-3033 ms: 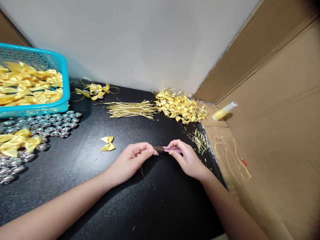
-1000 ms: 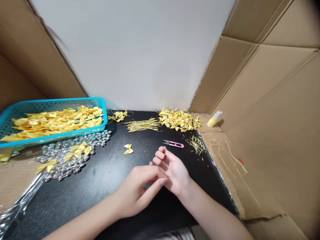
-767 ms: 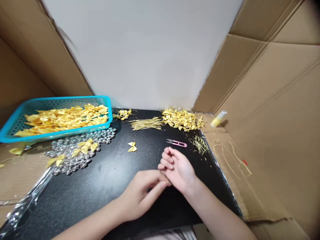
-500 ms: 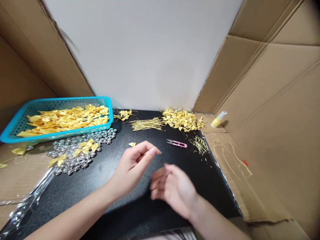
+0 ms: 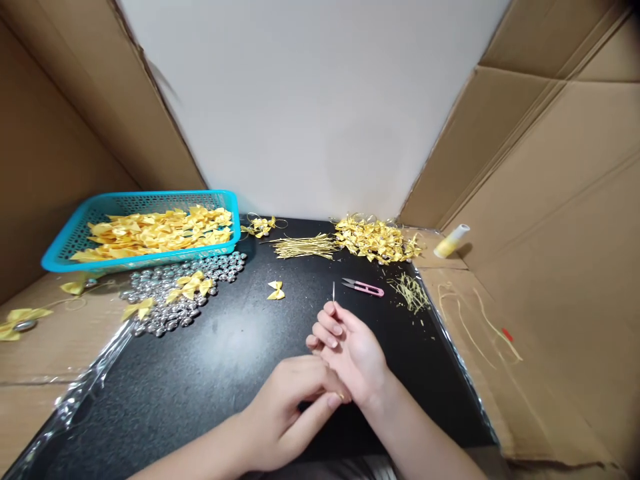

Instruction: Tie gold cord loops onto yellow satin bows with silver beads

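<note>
Tabletop below, left hand meets curled right hand.

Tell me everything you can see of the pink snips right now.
The pink snips have two pointed, dark, metal-looking blades, slightly apart at the tips, and a pink handle with a long opening in it. They lie on the black tabletop, blades toward the left, beyond the right hand and left of the loose yellowish clippings. No hand touches them.
</note>
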`<state>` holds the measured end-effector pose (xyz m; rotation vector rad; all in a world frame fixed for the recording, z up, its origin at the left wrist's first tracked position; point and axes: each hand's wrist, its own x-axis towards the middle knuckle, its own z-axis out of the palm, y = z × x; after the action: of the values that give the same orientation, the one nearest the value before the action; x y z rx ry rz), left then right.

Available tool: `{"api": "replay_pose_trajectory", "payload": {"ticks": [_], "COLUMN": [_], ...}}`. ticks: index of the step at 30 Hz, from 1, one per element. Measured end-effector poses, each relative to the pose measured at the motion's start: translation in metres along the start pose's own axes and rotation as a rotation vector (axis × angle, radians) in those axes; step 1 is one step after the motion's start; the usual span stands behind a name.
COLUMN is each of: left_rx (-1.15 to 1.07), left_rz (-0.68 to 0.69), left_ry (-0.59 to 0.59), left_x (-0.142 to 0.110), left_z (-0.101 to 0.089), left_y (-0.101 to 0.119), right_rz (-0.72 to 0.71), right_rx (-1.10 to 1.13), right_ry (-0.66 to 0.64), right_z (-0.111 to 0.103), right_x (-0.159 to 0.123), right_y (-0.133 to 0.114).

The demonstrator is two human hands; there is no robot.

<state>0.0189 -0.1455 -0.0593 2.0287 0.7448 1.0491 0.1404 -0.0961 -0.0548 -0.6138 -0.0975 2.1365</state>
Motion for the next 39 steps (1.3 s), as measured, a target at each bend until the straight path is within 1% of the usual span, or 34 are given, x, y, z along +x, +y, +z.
{"api": "replay_pose_trajectory", "payload": {"ticks": [2, 3, 5, 9, 11, 12, 14, 16, 17, 18, 19, 20, 23, 25, 28, 30, 33, 34, 36, 39], "left_rx": [-0.018, -0.015, 0.010, 0.130, 0.209, 0.257, 0.378, 0.521, 0.597, 0.676, 0.741, 0.796, 0.859, 0.830, 0.643, 0.521, 0.372, 0.302, 0.064, -0.150], "left_rz": [0.041, 0.061, 0.103, 0.134, 0.130, 0.137, 0.175, 0.196, 0.162, 0.086, -0.017, -0.108, -0.267, -0.350, -0.443, -0.466, -0.496, -0.518, -0.601, -0.653], "left_ry": [-0.044, -0.088, -0.202, -0.435, -0.500, -0.504, -0.455, -0.324, -0.219, -0.084, 0.017, 0.075, 0.055, 0.051, 0.140, 0.193, 0.237, 0.260, 0.352, 0.353], "left_x": [-0.001, -0.003, -0.007, -0.017, -0.022, -0.025, -0.028, -0.028, -0.026, -0.024, -0.020, -0.016, -0.003, 0.006, 0.018, 0.025, 0.036, 0.039, 0.044, 0.049], "left_z": [0.001, 0.001, -0.002, -0.012, -0.017, -0.019, -0.026, -0.036, -0.043, -0.052, -0.061, -0.071, -0.092, -0.096, -0.095, -0.093, -0.085, -0.080, -0.065, -0.038], "left_y": [-0.002, -0.003, -0.006, -0.009, -0.011, -0.014, -0.024, -0.042, -0.053, -0.065, -0.076, -0.087, -0.110, -0.118, -0.121, -0.119, -0.112, -0.109, -0.102, -0.094], "right_rz": [-0.043, -0.068, -0.144, -0.366, -0.437, -0.465, -0.522, -0.580, -0.607, -0.630, -0.647, -0.654, -0.622, -0.591, -0.581, -0.588, -0.621, -0.637, -0.658, -0.663], "right_rx": [-0.033, -0.052, -0.089, -0.196, -0.293, -0.351, -0.482, -0.637, -0.725, -0.813, -0.901, -0.982, -1.134, -1.171, -1.227, -1.278, -1.357, -1.373, -1.376, -1.317], "right_ry": [-0.034, -0.045, -0.049, -0.054, -0.083, -0.100, -0.126, -0.135, -0.132, -0.125, -0.115, -0.107, -0.122, -0.151, -0.118, -0.069, 0.004, 0.036, 0.082, 0.067], "right_z": [-0.001, -0.002, -0.002, 0.000, 0.001, 0.001, 0.000, -0.001, -0.003, -0.004, -0.005, -0.006, -0.009, -0.010, -0.014, -0.018, -0.026, -0.030, -0.037, -0.047], "right_x": [-0.001, -0.002, -0.005, -0.011, -0.014, -0.015, -0.016, -0.016, -0.016, -0.016, -0.016, -0.016, -0.016, -0.014, -0.009, -0.005, 0.004, 0.008, 0.015, 0.023], "right_y": [-0.004, -0.007, -0.017, -0.043, -0.051, -0.053, -0.054, -0.052, -0.052, -0.052, -0.053, -0.054, -0.056, -0.057, -0.057, -0.059, -0.061, -0.060, -0.057, -0.045]}}
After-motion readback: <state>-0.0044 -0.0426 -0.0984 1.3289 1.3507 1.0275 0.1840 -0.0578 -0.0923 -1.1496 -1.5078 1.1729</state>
